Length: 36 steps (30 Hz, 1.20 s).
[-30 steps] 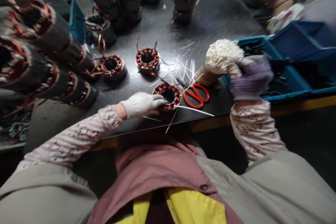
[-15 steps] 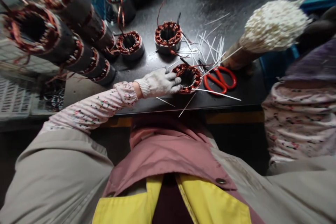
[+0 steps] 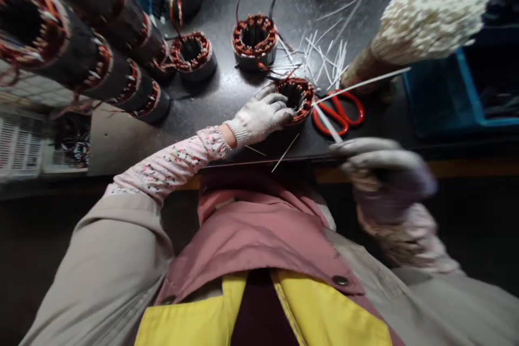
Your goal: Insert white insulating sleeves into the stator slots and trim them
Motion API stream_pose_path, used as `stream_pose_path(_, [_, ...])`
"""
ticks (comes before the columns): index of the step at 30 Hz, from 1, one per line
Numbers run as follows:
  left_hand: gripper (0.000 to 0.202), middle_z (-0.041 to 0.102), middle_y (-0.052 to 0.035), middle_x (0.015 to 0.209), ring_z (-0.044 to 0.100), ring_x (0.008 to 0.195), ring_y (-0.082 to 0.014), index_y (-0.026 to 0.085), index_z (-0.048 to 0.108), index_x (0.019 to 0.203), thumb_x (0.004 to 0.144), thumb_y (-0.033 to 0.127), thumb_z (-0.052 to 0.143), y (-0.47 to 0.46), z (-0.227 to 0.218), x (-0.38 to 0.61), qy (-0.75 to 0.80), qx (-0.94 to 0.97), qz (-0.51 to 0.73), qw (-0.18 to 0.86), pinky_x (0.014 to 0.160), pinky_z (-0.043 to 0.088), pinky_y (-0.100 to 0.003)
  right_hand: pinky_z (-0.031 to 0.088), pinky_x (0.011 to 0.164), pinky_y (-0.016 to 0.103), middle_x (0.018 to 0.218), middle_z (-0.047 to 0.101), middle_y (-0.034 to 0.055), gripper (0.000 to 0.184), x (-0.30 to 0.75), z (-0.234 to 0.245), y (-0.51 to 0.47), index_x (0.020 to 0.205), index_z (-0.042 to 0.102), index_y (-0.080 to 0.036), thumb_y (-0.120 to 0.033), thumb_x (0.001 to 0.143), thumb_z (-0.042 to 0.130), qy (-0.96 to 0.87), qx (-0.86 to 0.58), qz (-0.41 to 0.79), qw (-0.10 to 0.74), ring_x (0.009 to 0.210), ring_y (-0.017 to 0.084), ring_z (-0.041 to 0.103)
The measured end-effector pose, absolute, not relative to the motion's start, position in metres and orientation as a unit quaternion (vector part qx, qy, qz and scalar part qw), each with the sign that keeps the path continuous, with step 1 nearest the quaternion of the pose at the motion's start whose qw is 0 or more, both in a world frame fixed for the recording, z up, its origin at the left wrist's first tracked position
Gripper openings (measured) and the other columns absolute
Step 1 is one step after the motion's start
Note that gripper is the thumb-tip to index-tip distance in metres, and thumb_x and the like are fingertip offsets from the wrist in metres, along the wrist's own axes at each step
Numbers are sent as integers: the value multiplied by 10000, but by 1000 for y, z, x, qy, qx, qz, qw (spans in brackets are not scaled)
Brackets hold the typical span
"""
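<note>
My left hand (image 3: 270, 110), in a white glove, grips the near left side of a motor stator (image 3: 307, 98) with copper windings, fingers reaching over its rim into the bore. The stator is tilted. A white tie cord (image 3: 327, 123) runs from its right side to my right hand (image 3: 377, 165), whose gloved fingers pinch the end; the hand is blurred by motion. Another white strand (image 3: 365, 84) sticks out from the same side towards the upper right. Red-handled scissors (image 3: 352, 111) lie just right of the stator, partly behind the cord.
Two more stators, one upright (image 3: 254, 43) and one farther left (image 3: 192, 57), stand on the dark table (image 3: 227, 94). Stacked stators (image 3: 85, 59) rise at left. Loose white cords (image 3: 320, 59) lie behind. A tied bundle of cords (image 3: 430, 16) and a blue bin (image 3: 436, 102) are at right.
My right hand has come in from the right edge and now holds the end of a white cord. My left hand stays on the stator, which has shifted slightly up and right in view.
</note>
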<state>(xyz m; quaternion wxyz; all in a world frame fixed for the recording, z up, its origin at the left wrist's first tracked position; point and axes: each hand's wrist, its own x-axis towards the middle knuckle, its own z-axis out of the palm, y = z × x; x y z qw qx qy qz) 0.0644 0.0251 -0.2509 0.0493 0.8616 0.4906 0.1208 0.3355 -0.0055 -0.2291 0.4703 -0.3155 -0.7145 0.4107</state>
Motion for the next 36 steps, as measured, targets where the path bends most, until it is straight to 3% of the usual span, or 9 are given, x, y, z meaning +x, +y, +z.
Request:
stream_pose_path(3, [330,686,-111,1171,527,1260,-286,179,632,1179,863,274,632,26,-257,70,509,846,146,55,1124,328,-571,610,764,342,1033,729,10,161,326,-259,-34,908,664,-271,-132,828,675,-708,-255,433,497,943,194,712])
stream_pose_path(10, [301,687,-110,1174,550,1236,-259,158,622,1196,939,273,517,23,-251,73,514,841,165,50,1101,364,-506,603,874,351,1111,723,43,250,331,-281,-49,973,641,-242,-47,817,649,-716,-244,469,457,1051,196,692])
stream_pose_path(18, [350,690,-112,1180,546,1245,-261,148,580,1258,928,255,531,23,-248,72,507,847,153,49,1109,353,-516,608,809,281,1021,746,26,169,310,-284,-38,900,633,-226,-80,822,668,-691,-287,458,480,955,166,719])
stream_pose_path(23, [347,677,-118,1206,546,1247,-253,147,581,1252,934,274,524,21,-247,70,506,846,161,49,1114,353,-504,611,827,354,1001,741,32,183,300,-273,-34,918,621,-229,-79,823,662,-654,-260,471,531,958,194,716])
stream_pose_path(27, [339,678,-129,1194,544,1245,-264,131,594,1226,940,291,511,21,-249,67,495,851,166,47,1113,347,-515,607,855,418,1011,732,47,187,313,-263,-44,927,623,-216,-68,818,657,-629,-290,495,524,970,225,713])
stream_pose_path(36, [343,681,-122,1171,542,1233,-259,141,584,1238,940,289,502,22,-248,67,497,852,155,54,1103,345,-507,611,850,384,1003,736,25,185,316,-273,-57,925,637,-216,-62,825,657,-590,-328,522,521,956,201,717])
